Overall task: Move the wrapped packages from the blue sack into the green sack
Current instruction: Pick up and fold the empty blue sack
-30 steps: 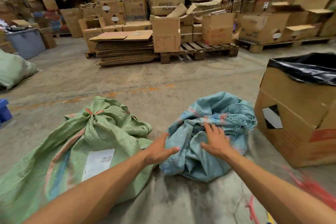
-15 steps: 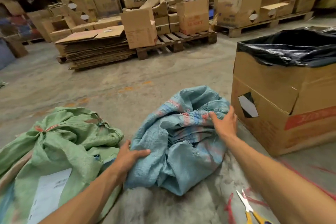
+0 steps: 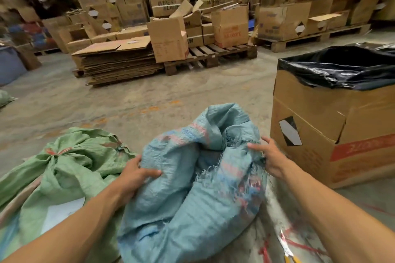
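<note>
A crumpled blue woven sack (image 3: 192, 198) lies on the concrete floor in front of me, its frayed mouth spread open at the top. My left hand (image 3: 136, 175) grips the sack's left edge, thumb over the fabric. My right hand (image 3: 269, 158) holds the frayed right edge of the mouth. The inside of the sack is dark and no wrapped packages show. To the left lies a green woven sack (image 3: 64, 168), tied at its neck with a red string and bearing a white label.
A large cardboard box (image 3: 333, 134) lined with a black bin bag stands close on the right. Yellow-handled scissors (image 3: 288, 252) and red string scraps lie on the floor at lower right. Pallets with stacked and flattened cartons (image 3: 119, 60) fill the background.
The view has shifted right and closer. My hands have moved apart along the blue sack's rim, pulling its mouth wider; the right hand went toward the cardboard box.
</note>
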`<state>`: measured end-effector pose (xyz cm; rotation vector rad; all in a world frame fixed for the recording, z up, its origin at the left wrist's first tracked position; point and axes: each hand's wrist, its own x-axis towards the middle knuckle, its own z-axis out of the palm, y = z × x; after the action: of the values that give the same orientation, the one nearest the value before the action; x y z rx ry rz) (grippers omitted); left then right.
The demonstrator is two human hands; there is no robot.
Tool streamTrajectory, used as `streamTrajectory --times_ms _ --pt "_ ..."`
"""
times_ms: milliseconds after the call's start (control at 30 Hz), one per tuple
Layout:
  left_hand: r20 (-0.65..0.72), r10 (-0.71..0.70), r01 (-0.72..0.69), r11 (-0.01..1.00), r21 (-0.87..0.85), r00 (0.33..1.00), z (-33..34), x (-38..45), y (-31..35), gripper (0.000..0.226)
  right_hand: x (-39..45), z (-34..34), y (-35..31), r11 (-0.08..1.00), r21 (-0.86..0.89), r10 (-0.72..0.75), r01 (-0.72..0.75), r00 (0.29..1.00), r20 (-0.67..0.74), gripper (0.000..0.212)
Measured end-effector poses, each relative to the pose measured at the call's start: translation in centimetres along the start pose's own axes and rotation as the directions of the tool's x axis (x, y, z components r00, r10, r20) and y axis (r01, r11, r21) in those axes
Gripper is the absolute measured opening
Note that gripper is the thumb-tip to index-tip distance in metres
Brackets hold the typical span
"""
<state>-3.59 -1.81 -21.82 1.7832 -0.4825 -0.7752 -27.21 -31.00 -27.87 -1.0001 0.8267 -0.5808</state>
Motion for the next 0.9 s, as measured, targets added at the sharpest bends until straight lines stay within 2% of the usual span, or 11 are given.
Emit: streamTrajectory --times_ms 67,167,300,400,533,633,667,733,800,833,900 --pt "-0.185 0.187 -0.144 0.964 0.224 0.965 0.1 0.2 0.3 0.061 -0.9 0.1 -0.9 0.975 0.209 0.042 -0.077 0.985 0.166 0.063" --pt "-0.329 0.421 -0.202 0.822 0.533 0.845 -0.4 0.7 1.8 0.064 -1.9 0.4 -2.2 0.977 0.153 0.119 -0.145 0.978 0.168 0.068" --pt "-0.395 0.183 0.015 0.894 0.448 0.900 -0.3 -0.4 6.5 0.028 -4.6 1.2 -4.3 0.942 -0.327 0.141 -0.079 0.975 0.170 0.023" --pt "-0.009 -0.113 0.112 0.963 0.246 0.994 -1.5 -2.1 9.0 0.016 -5.7 1.8 -5.5 0.860 -0.505 -0.084 0.070 0.996 -0.005 0.025" --pt "0.470 -0.155 0.169 0.986 0.012 0.869 -3.5 -4.3 10.3 0.036 -7.1 2.3 -7.3 0.514 -0.846 -0.543 0.142 0.817 -0.193 0.024" --pt "0.132 0.194 -0.226 0.925 0.306 0.972 -4.7 -3.3 10.0 0.056 -9.3 2.4 -9.0 0.271 -0.951 -0.690 0.148 0.718 -0.085 0.030" --pt "-0.040 0.362 -0.291 0.808 0.513 0.931 -4.9 -2.9 10.0 0.045 -9.9 2.2 -9.6 0.165 -0.980 -0.706 0.113 0.707 -0.037 0.031" --pt "-0.393 0.580 -0.095 0.636 0.765 0.714 -5.8 -3.1 10.8 0.019 -11.7 1.9 -10.8 -0.031 -0.999 -0.710 0.023 0.704 0.038 0.030" --pt "-0.646 0.535 0.023 0.760 0.649 0.544 -6.5 -3.3 12.4 0.016 -13.4 1.7 -12.1 -0.199 -0.974 -0.725 -0.112 0.686 0.069 0.028" --pt "-0.687 0.449 0.039 0.821 0.569 0.571 -6.8 -3.3 13.2 0.022 -14.1 1.8 -12.8 -0.230 -0.960 -0.726 -0.157 0.685 0.061 0.031" --pt "-0.544 0.234 0.025 0.904 0.427 0.806 -7.3 -2.6 14.8 0.041 -15.2 2.7 -14.1 -0.089 -0.987 -0.719 -0.136 0.694 -0.031 0.042"
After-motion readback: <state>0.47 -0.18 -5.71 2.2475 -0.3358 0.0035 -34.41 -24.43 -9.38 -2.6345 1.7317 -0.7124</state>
